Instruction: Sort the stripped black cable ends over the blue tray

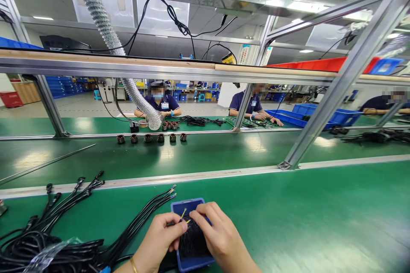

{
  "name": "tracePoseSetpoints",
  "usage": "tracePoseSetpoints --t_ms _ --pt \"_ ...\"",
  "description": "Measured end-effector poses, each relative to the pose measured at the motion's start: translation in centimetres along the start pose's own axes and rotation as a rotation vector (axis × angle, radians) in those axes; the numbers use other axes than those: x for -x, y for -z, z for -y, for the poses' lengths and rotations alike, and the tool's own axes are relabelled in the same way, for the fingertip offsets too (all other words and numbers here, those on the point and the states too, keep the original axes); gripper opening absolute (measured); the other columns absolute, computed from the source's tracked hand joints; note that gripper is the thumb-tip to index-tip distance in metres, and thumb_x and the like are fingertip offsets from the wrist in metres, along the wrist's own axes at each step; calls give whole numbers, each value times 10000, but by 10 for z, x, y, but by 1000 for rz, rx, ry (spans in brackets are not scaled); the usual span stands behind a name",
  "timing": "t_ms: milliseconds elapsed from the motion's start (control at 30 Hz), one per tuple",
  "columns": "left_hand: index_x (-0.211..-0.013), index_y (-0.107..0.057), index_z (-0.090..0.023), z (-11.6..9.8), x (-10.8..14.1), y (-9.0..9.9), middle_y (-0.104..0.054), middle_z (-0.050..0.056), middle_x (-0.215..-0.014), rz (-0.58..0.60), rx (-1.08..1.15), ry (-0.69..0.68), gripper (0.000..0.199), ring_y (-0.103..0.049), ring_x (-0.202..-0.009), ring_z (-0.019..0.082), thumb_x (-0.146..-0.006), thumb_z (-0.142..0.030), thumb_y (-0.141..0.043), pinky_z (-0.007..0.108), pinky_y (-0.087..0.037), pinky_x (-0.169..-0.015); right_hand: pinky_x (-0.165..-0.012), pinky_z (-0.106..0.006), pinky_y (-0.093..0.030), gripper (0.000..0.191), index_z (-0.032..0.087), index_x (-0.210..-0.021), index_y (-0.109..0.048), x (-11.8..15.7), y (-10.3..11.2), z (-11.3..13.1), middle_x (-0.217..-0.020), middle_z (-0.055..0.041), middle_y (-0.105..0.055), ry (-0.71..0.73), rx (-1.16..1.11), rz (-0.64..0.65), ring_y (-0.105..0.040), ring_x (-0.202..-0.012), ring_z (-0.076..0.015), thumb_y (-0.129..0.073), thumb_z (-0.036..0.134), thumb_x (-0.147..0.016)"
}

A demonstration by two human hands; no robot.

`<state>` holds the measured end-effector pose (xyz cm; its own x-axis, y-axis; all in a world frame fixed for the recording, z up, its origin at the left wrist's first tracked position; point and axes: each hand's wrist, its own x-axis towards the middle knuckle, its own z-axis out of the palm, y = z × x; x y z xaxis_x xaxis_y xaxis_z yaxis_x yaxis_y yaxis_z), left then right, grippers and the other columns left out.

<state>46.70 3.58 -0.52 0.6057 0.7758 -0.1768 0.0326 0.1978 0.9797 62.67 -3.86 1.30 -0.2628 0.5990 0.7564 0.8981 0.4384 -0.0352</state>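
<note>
My left hand [165, 234] is closed over the left side of a small blue bin [188, 266], thumb and forefinger pinched on a wire end with thin yellow tips [183, 213]. My right hand [218, 230] is over the bin's right side, its fingers bent and close together near the yellow tips; whether they hold anything is too small to tell. Small dark pieces [194, 239] lie inside the bin. Beside my left hand, several black cables [141, 217] stretch across the green bench, with stripped coloured ends near the bin.
A cable pile [48, 247] with plastic wrap lies at left. Several copper coils [147, 138] stand in a row beyond the metal rail [205, 177]. A diagonal post [339, 81] rises at right. People [160, 98] sit across the bench. A flexible duct [134, 94] hangs down.
</note>
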Motion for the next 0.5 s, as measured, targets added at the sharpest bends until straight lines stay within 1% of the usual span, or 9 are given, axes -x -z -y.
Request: tracePoseSetpoints --t_ms 167,267,333,400,433,467,500 --pt "-614 -610 -156 1 0 2 -449 -63 -408 -13 9 -4 484 -356 -401 74 -602 -617 -754 218 -212 -425 -660 -322 -545 288 152 -1070 -636 2 -1 1 -869 -112 -641 -2 -45 11 -581 -772 -203 -368 111 -974" --pt "-663 -648 -143 5 -1 3 -455 -65 -429 -9 24 7 496 -374 -418 76 -574 -613 -779 215 -230 -434 -670 -309 -544 296 166 -1101 -607 2 -1 1 -877 -98 -631 -38 -134 1 -578 -791 -196 -377 57 -948" --pt "-675 -658 -140 9 -4 2 -453 -69 -429 2 27 17 506 -376 -419 75 -555 -612 -794 214 -230 -431 -644 -298 -537 286 166 -1068 -597 4 0 0 -857 -87 -620 -80 -191 21 -573 -775 -189 -373 41 -940" --pt "-658 -653 -142 12 -6 1 -444 -73 -418 -10 36 6 493 -372 -413 72 -552 -599 -808 212 -226 -427 -624 -312 -531 264 166 -1010 -605 7 1 -1 -825 -81 -615 -94 -180 70 -568 -741 -194 -371 59 -948" --pt "-654 -652 -146 12 -7 1 -452 -70 -424 0 59 6 471 -384 -417 74 -564 -578 -815 211 -239 -427 -624 -325 -532 259 176 -986 -615 10 1 -1 -807 -77 -618 -79 -166 97 -568 -720 -198 -375 82 -957" --pt "-666 -655 -151 11 -6 3 -485 -57 -450 27 96 17 436 -418 -433 82 -596 -550 -816 211 -271 -431 -626 -333 -536 255 200 -968 -629 12 0 -1 -790 -68 -624 -73 -153 96 -575 -702 -201 -389 115 -968" --pt "-708 -664 -159 8 -4 8 -545 -35 -514 59 138 33 387 -475 -472 99 -658 -520 -795 215 -328 -447 -632 -341 -542 246 236 -953 -644 14 -2 0 -781 -59 -634 -64 -154 71 -588 -693 -206 -413 155 -976"
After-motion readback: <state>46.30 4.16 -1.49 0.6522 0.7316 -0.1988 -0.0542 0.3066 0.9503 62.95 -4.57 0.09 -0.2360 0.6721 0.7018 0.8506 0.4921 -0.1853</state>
